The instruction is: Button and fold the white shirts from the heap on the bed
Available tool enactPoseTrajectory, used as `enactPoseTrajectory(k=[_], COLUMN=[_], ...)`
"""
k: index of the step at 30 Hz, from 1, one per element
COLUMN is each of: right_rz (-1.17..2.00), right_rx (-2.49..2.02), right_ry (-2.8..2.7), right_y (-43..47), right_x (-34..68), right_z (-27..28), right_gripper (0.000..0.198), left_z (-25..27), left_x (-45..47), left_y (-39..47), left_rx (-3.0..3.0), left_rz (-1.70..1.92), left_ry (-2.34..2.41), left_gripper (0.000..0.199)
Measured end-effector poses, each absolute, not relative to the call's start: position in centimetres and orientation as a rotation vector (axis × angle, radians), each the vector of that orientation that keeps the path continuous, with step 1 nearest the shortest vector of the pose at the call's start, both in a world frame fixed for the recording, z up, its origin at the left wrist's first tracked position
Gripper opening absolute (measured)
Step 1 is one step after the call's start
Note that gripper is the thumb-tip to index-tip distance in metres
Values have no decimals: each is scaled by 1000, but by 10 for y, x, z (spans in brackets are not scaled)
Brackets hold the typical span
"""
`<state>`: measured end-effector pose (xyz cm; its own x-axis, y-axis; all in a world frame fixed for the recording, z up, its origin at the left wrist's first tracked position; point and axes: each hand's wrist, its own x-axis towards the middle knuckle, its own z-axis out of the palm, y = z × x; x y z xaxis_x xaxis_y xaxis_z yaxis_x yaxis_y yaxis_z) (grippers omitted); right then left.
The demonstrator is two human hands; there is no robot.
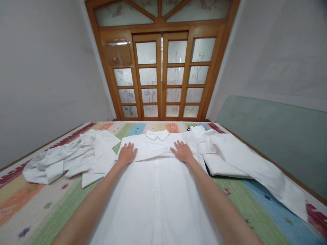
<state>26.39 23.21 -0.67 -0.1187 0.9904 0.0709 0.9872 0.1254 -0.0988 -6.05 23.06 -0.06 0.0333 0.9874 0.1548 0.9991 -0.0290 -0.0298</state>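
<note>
A white button-up shirt point(156, 190) lies front side up before me, its collar point(157, 134) toward the far edge. Its right sleeve point(255, 160) stretches out to the right, over other folded white cloth. My left hand point(128, 153) rests flat on the shirt's left chest area, fingers spread and pointing away. On the other side of the collar, my right hand point(182, 151) lies flat on the chest too, fingers apart. A loose fold of fabric runs across between the two hands. Neither hand grips anything.
Rumpled white garments point(76, 156) lie to the left. A folded white stack point(227, 166) with a dark edge sits at the right, partly under the sleeve. Beneath everything is a striped multicoloured cloth point(63, 200). A pale green panel point(270, 136) stands along the right; wooden glazed doors point(161, 78) are beyond.
</note>
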Motion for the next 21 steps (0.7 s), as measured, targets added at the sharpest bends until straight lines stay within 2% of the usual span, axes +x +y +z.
enactPoseTrajectory(k=[5,9,12,17,21], right_rz=[79,23,-37,-90,-108], right_rx=[-1996,-1947,-1940,-2141,-2229], right_ry=[-2282,-2387,-2485,-2459,-2358], right_y=[229,225,224,230,239], right_x=[264,271,282,303,314], right_z=[-5,4,20,50,58], right_gripper=[89,88,78,44,37], left_z=[-6,-5,-5,-4,-5], left_x=[-62,-60,-59,-58,-58], left_y=[219,213,209,205,206], left_rx=[-2161,-2146,-2118,-2100,-2097], left_rz=[-174,-199,-271,-325,-375], left_ry=[-2129,-2124,-2094,-2031,-2002], left_gripper=[62,62,55,42,37])
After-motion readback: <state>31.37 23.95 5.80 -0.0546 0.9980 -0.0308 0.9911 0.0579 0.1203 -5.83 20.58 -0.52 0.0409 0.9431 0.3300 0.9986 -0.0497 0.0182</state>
